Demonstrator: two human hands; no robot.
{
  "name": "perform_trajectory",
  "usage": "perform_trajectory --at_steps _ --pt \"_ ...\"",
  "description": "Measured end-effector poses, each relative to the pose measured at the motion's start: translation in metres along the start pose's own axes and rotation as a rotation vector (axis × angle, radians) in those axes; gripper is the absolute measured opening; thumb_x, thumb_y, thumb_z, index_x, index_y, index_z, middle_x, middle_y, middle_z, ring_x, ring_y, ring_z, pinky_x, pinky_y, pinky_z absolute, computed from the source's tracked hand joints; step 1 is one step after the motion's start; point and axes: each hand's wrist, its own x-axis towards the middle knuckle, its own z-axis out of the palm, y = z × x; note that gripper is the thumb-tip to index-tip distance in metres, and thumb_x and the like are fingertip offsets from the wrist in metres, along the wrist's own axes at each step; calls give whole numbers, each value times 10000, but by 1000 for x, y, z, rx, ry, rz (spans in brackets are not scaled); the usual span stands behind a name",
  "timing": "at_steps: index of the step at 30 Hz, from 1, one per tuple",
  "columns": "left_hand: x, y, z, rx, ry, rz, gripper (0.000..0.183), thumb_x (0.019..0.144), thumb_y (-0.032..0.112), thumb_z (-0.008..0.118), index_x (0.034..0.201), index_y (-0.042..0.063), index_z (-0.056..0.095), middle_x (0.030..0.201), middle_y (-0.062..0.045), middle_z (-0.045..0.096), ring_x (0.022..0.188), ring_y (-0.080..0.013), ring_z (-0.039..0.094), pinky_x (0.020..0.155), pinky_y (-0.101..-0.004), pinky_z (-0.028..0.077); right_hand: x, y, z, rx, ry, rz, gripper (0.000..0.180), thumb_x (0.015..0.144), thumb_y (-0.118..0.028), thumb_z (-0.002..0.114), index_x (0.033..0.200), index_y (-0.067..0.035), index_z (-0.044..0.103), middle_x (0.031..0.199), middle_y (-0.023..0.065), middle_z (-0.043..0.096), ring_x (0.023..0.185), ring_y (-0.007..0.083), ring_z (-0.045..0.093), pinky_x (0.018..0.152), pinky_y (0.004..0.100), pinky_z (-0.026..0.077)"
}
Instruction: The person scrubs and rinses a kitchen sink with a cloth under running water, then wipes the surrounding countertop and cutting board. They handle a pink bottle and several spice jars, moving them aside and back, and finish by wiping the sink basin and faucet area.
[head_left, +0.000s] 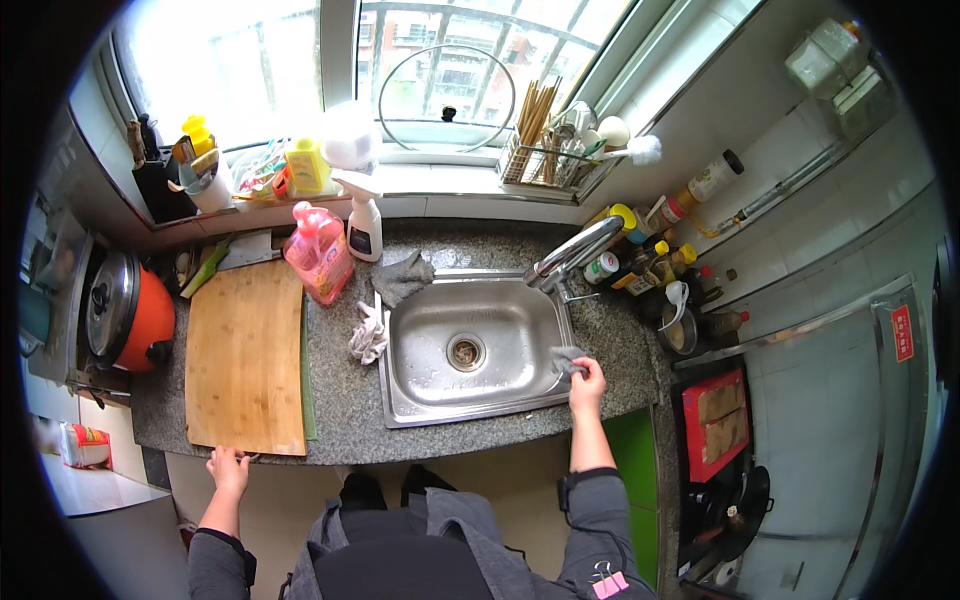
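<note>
My right hand (587, 382) holds a small grey cloth (566, 358) over the right rim of the stainless steel sink (427, 414). The fingers of my left hand (229, 469) are at the front edge of a wooden cutting board (244, 360); whether they grip it or something small at the edge, I cannot tell. A darker grey cloth (403, 277) lies at the sink's back left corner. Beside the sink's left rim is a crumpled whitish cloth (368, 334). The chrome faucet (577, 251) stands at the back right of the basin, which holds water drops.
Behind the board stand a pink pump bottle (319, 255), a white spray bottle (364, 225) and a cleaver (244, 249). An orange pot (146, 319) is on the left. Sauce bottles (645, 274) crowd the back right corner. A chopstick rack (544, 161) sits on the sill.
</note>
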Motion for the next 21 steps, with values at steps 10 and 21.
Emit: perform_trajectory --at_steps 10,21 --pt "-27 38 1 -92 -4 -19 157 776 183 759 862 108 652 1003 -73 568 1075 -267 522 969 -444 355 -159 26 58 -862 -151 -70 135 742 -156 676 867 -176 630 1054 64 571 1095 349 477 974 428 389" --pt "-37 83 6 -177 4 77 154 776 232 758 836 108 689 994 -94 595 1063 -296 531 939 -442 395 -38 -62 84 670 -590 396 260 804 110 604 939 -111 625 883 22 650 771 135 615 682 270 505"
